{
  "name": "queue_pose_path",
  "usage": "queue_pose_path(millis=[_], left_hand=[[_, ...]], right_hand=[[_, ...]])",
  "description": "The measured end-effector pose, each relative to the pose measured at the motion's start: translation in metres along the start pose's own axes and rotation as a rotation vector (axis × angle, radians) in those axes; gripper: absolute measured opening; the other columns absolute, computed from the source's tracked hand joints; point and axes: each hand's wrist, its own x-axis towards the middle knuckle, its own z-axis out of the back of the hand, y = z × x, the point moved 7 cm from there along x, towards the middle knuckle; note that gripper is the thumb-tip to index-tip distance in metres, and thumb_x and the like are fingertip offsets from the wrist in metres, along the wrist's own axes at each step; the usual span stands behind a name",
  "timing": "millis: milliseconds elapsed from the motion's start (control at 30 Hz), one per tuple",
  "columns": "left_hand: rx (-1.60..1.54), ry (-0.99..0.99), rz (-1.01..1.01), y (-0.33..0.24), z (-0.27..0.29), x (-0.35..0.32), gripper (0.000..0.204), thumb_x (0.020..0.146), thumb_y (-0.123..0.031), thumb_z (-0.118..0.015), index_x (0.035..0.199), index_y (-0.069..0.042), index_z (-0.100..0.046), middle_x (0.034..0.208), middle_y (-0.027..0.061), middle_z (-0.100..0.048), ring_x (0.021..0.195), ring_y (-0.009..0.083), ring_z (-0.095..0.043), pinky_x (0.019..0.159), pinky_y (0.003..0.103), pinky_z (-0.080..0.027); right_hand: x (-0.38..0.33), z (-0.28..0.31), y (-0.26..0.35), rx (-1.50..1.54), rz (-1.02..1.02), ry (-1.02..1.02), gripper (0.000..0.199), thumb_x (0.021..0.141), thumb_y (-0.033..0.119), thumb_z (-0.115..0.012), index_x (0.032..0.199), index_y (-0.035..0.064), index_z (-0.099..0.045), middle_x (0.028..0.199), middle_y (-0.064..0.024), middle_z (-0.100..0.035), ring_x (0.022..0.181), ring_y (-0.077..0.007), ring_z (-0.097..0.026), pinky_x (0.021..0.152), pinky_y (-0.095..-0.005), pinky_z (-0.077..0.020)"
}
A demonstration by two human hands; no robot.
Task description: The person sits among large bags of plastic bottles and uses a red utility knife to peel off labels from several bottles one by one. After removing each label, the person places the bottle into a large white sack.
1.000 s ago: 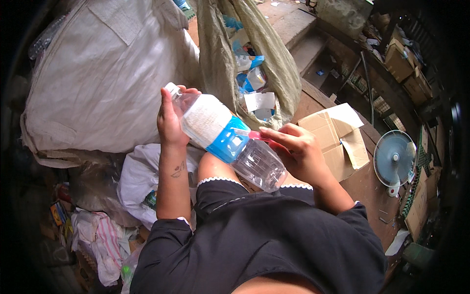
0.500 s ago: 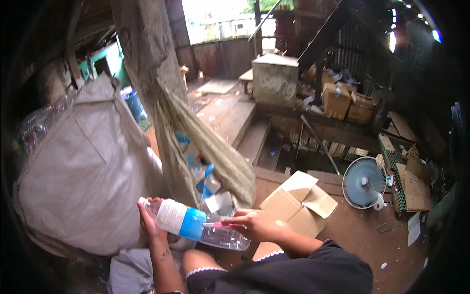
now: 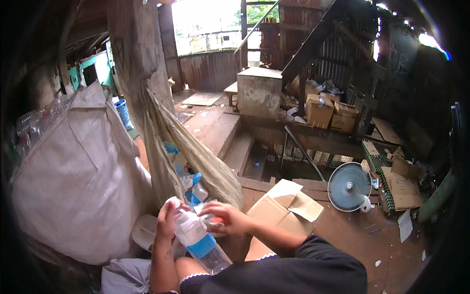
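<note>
At the frame's lower centre, our left hand (image 3: pixel 167 221) grips the bottle (image 3: pixel 216 262) by its neck, the label (image 3: pixel 200 246) still on, our right hand (image 3: pixel 226 216) clasps a red thing (image 3: pixel 216 221), pinching the label or not we cannot tell, and scraps (image 3: pixel 197 190) already lie in the sack (image 3: pixel 229 182) left of centre

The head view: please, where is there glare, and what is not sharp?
In the head view, the wide back opening is washed out white by daylight; in the head view, the right hand and the clear plastic bottle with a blue-banded label look soft; the head view also darkens to black at its corners.
</note>
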Motion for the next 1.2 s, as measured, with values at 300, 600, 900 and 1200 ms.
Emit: queue_pose_path(millis=[300, 600, 900, 1200], left_hand=[[-0.054, 0.165, 0.189, 0.038, -0.01, 0.01, 0.048, 0.092, -0.05, -0.044, 0.103, -0.004, -0.055, 0.093, 0.0041, -0.058, 0.087, 0.0113, -0.054, 0.079, 0.026, -0.044], [-0.105, 0.08, 0.244, 0.04, -0.007, 0.0, 0.05, 0.091, -0.051, -0.046, 0.098, -0.003, -0.058, 0.089, 0.0056, -0.061, 0.08, 0.0095, -0.054, 0.075, 0.022, -0.043], [-0.072, 0.0, 0.188, 0.043, -0.008, 0.001, 0.046, 0.092, -0.048, -0.046, 0.098, -0.004, -0.058, 0.092, 0.004, -0.06, 0.083, 0.009, -0.053, 0.078, 0.022, -0.04], [-0.143, 0.08, 0.208, 0.056, -0.011, 0.004, 0.046, 0.092, -0.047, -0.047, 0.105, -0.004, -0.055, 0.095, 0.004, -0.06, 0.085, 0.0095, -0.053, 0.078, 0.024, -0.044]], right_hand=[[0.026, -0.02, -0.051, 0.167, -0.08, 0.053, 0.023, 0.074, -0.005, -0.058, 0.097, 0.0011, -0.06, 0.09, -0.0117, -0.054, 0.084, -0.0219, -0.054, 0.078, -0.0317, -0.0435], [0.016, -0.026, -0.043, 0.125, -0.147, 0.037, 0.025, 0.07, -0.009, -0.048, 0.089, -0.0003, -0.06, 0.09, -0.0113, -0.056, 0.091, -0.0227, -0.055, 0.082, -0.032, -0.0423], [0.014, -0.026, -0.049, -0.013, -0.114, -0.035, 0.027, 0.067, -0.005, -0.052, 0.092, 0.0012, -0.058, 0.088, -0.0143, -0.054, 0.084, -0.0332, -0.055, 0.074, -0.0383, -0.0445], [0.022, -0.034, -0.06, -0.014, -0.113, -0.058, 0.015, 0.062, -0.009, -0.045, 0.074, -0.0002, -0.05, 0.073, -0.0109, -0.051, 0.072, -0.0249, -0.052, 0.067, -0.0334, -0.0425]])
